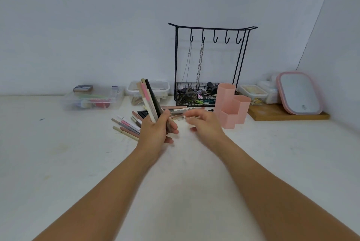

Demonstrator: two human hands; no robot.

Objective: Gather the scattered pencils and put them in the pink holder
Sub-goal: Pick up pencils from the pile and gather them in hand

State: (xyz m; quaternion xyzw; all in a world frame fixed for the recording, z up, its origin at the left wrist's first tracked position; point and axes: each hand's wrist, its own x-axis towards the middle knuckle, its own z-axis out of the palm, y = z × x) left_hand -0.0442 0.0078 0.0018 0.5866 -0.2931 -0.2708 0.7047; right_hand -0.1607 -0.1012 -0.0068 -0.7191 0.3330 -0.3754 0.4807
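My left hand (157,130) grips a bundle of several pencils (150,100), their tips pointing up and slightly left. More pencils (127,125) lie fanned on the white table to the left of that hand, and others (178,108) lie behind both hands. My right hand (204,122) hovers blurred just right of the left one, fingers loosely spread, with a pale pencil (180,117) at its fingertips; whether it holds that pencil is unclear. The pink holder (231,107), made of hexagonal cups, stands upright to the right of my right hand.
A black wire rack (211,61) with hooks, chains and a basket of clips stands behind the holder. Clear plastic boxes (91,97) (148,89) sit at the back left. A wooden board (272,115) with containers and a pink-rimmed mirror (299,92) is at the right.
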